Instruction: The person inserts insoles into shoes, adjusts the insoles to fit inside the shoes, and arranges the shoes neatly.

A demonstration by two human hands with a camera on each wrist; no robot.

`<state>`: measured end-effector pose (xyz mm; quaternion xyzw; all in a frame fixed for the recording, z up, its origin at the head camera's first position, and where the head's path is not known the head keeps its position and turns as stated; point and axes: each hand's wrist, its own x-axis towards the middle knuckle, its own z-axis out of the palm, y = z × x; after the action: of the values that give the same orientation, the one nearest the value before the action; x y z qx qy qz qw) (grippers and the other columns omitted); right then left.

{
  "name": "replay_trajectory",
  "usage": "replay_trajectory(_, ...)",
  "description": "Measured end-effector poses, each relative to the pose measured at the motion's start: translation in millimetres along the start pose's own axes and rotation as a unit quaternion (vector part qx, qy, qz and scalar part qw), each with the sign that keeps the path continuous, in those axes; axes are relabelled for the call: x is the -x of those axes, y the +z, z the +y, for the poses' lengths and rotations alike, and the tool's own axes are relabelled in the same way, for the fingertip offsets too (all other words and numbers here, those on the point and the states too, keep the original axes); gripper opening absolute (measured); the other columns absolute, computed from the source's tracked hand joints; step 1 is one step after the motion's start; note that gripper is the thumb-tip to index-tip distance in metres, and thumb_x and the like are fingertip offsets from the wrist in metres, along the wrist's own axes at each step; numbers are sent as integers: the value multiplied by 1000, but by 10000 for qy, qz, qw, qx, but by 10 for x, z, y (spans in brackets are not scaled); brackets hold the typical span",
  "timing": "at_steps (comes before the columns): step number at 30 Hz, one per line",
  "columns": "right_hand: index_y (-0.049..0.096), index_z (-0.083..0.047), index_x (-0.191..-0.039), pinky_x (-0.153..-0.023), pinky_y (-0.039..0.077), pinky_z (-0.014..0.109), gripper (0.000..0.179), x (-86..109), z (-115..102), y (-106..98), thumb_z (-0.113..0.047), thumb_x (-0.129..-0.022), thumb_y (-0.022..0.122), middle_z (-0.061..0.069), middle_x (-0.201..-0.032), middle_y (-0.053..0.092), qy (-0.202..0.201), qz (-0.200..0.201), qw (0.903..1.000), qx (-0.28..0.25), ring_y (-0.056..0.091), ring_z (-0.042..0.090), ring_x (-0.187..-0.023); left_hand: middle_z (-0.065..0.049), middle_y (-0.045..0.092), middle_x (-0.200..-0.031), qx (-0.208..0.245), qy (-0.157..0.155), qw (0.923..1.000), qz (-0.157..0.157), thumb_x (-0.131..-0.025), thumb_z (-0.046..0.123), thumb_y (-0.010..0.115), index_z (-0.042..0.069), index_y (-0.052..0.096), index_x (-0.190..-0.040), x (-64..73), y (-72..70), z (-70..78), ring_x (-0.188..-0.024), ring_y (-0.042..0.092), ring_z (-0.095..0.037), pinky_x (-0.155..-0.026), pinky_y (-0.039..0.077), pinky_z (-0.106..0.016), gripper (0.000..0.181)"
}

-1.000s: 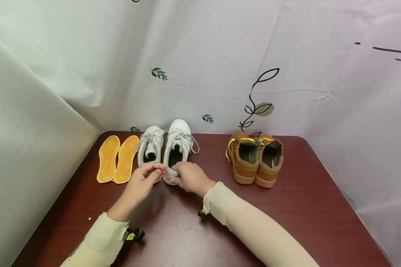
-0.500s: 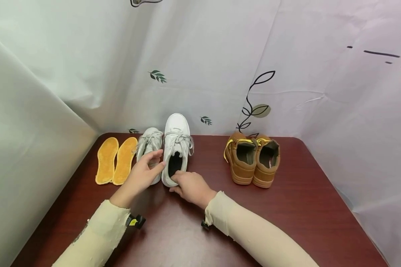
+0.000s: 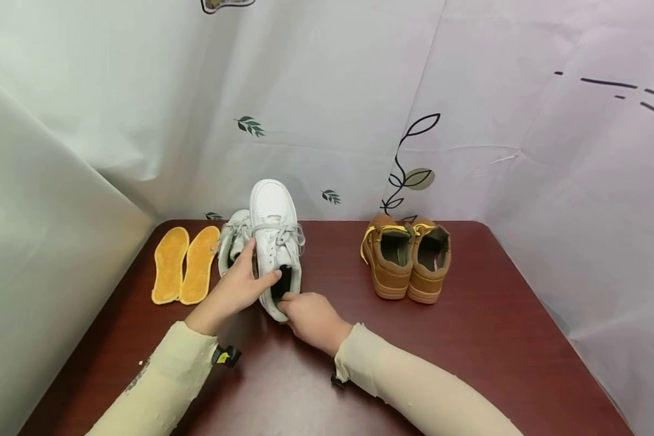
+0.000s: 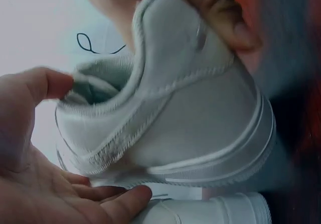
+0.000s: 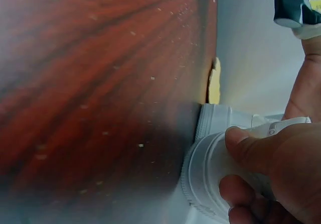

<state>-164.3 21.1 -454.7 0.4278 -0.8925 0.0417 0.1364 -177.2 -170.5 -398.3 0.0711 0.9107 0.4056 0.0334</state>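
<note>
A white lace-up sneaker (image 3: 273, 212) is raised at an angle above the table, toe pointing to the back. My right hand (image 3: 313, 321) grips its heel, fingers reaching into the opening. At the left side of the shoe is my left hand (image 3: 237, 293); in the left wrist view its thumb bends over the collar of the sneaker (image 4: 195, 118) and the fingers lie under the sole. The second white sneaker (image 3: 234, 230) stands just behind and to the left, partly hidden by the left hand and the raised shoe.
Two yellow insoles (image 3: 170, 264) lie side by side at the table's left. A pair of brown shoes (image 3: 390, 281) with yellow laces stands on the right. A pale curtain (image 3: 327, 91) hangs behind the dark red table (image 3: 469, 351).
The right hand has lifted the white sneaker and drawn it toward me and left. The left hand has moved from beside the heels onto the shoe's left side.
</note>
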Motion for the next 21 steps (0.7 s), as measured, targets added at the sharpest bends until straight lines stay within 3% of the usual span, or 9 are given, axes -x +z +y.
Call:
replay_trajectory(6, 65, -23, -81, -63, 52, 27, 17, 35, 13, 44, -8, -87, 69, -12, -87, 63, -253, 156, 9994, 204, 64, 7, -72, -32, 22, -159, 147, 58, 9999, 38, -89, 43, 72, 7, -11, -159, 6, 29, -29, -137, 40, -48, -111, 34, -60, 113)
replay_trajectory(15, 67, -23, -84, -61, 48, 29, 14, 57, 31, 59, -10, -85, 71, -13, -86, 63, -405, 280, 9972, 567, 63, 9, -70, -29, 22, -161, 448, 388, 9974, 406, -88, 27, 74, 10, -5, -160, 1, 131, -36, -138, 39, -46, -110, 36, -58, 108)
replay_trajectory(21, 67, -22, -90, -64, 48, 29, 17, 121, 80, 13, -12, -80, 76, -12, -92, 65, -612, 360, 9958, 583, 63, 11, -75, -29, 23, -160, 1392, 338, 9892, 298, -90, 12, 69, 9, -6, -160, -21, 164, -68, -143, 36, -41, -107, 43, -53, 103)
